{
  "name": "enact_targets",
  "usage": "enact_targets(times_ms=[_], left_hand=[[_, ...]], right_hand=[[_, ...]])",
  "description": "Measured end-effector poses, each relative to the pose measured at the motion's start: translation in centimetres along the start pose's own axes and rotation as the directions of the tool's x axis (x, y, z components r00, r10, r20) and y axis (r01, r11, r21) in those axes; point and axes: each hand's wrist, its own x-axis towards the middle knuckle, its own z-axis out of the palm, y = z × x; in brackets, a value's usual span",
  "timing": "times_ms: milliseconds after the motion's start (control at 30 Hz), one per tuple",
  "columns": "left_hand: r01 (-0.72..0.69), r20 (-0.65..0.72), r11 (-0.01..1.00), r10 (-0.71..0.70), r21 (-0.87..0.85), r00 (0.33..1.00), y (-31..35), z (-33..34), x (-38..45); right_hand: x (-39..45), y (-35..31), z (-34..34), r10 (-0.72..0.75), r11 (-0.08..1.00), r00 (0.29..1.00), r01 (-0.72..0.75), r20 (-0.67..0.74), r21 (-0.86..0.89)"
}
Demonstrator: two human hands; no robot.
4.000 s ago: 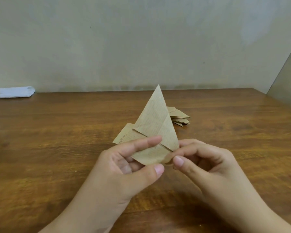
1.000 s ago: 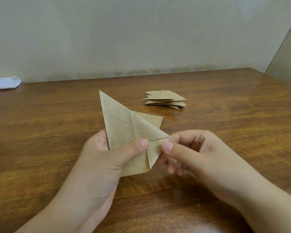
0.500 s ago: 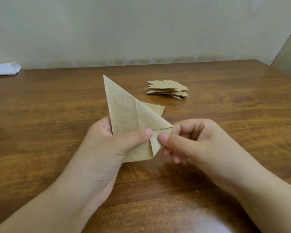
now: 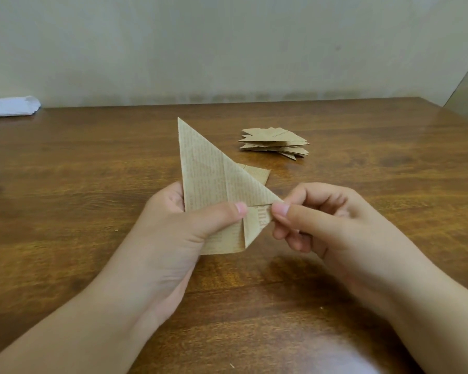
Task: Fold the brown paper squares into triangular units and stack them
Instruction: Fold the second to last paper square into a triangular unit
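Both hands (image 4: 173,238) (image 4: 335,228) pinch folded paper (image 4: 208,182) above table (image 4: 65,184)

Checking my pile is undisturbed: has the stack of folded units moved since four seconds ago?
No. The stack keeps its place against the white cloth and far edge of the table.

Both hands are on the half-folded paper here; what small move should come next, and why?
Probably run the right hand thumb along the small flap's fold to crease it. The left hand grips the paper upright, the right pinches the corner, and the flap looks only loosely folded. It isn't ready for the stack behind.
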Motion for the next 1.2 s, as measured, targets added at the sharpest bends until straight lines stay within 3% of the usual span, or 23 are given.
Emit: enact_targets(times_ms=[167,367,433,500,600,700,867,1100,1200], left_hand=[[0.032,-0.025,0.995,-0.03,0.09,0.999,0.0,-0.2,0.3],[0.161,0.025,0.907,-0.185,0.39,0.982,-0.5,-1.2,1.3],[0.149,0.012,0.864,-0.176,0.481,0.984,-0.4,-1.5,1.6],[0.137,0.003,0.811,-0.169,0.568,0.986,-0.2,-1.9,1.7],[0.066,0.02,0.725,-0.109,0.685,0.994,0.1,-2.2,1.5],[-0.019,0.064,0.617,-0.051,0.787,0.997,0.0,-1.9,1.2],[-0.085,0.089,0.485,0.015,0.87,0.996,-0.1,-1.7,1.4],[-0.06,0.057,0.383,0.019,0.922,0.998,-0.4,-1.7,1.4],[-0.036,0.009,0.238,0.114,0.971,0.993,-0.2,-1.6,1.0]], right_hand=[[-0.1,-0.1,0.0,0.048,0.981,0.997,-0.059,-0.065,-0.183],[0.0,-0.1,-0.3,0.176,0.854,0.982,-0.186,-0.068,-0.486],[-0.2,0.0,-0.4,0.087,0.81,0.991,-0.132,-0.106,-0.572],[-0.5,-0.1,-0.7,-0.102,0.773,0.988,0.003,-0.119,-0.635],[-0.6,0.0,-0.8,-0.181,0.679,0.98,0.187,0.085,-0.71],[-0.3,1.1,-0.2,-0.115,0.603,0.969,0.243,0.219,-0.76],[0.3,2.2,0.4,-0.132,0.523,0.961,0.274,0.241,-0.807],[0.8,2.4,1.3,-0.15,0.542,0.966,0.258,0.21,-0.8],[0.8,2.3,1.5,-0.119,0.559,0.97,0.241,0.21,-0.793]])
